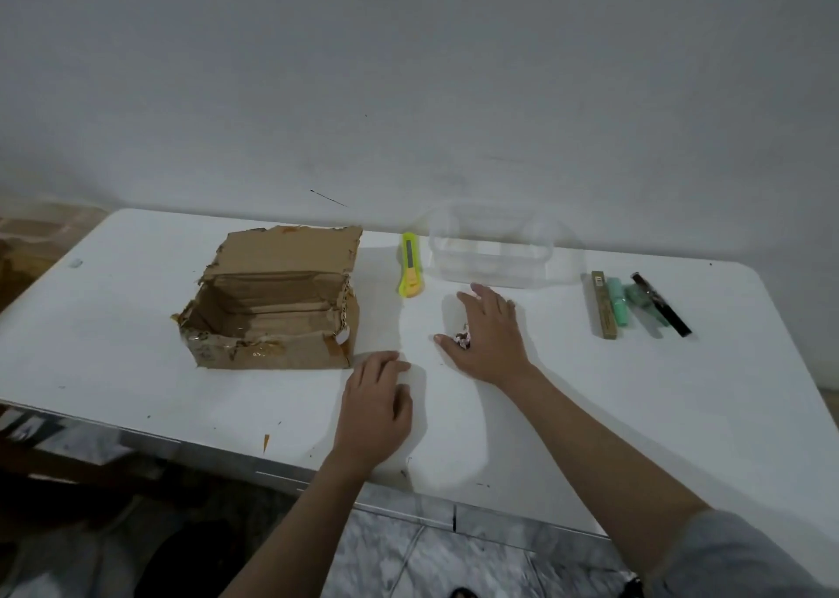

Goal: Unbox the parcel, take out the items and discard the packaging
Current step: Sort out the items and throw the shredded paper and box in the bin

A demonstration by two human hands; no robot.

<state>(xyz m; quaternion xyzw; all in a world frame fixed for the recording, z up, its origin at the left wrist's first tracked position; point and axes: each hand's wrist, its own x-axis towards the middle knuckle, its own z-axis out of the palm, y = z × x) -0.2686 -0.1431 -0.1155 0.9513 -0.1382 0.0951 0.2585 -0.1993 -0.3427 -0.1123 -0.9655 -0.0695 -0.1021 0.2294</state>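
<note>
A torn brown cardboard box [272, 300] stands open on the white table [113, 325], its flap up at the back; its inside looks empty. My left hand [377, 409] rests palm down on the table just right of the box's front corner, fingers curled. My right hand [490, 334] lies flat further right, fingers spread. A small crumpled scrap [463, 339] sits under its thumb side. Taken-out items lie at the right: a slim olive box [604, 304], two mint-green tubes [619, 304], and a black stick [663, 304].
A yellow-green utility knife [410, 265] lies between the box and a clear plastic container [492, 254] at the back by the wall. Small cardboard crumbs dot the table's front. The table's front edge runs below my wrists, with tiled floor beneath.
</note>
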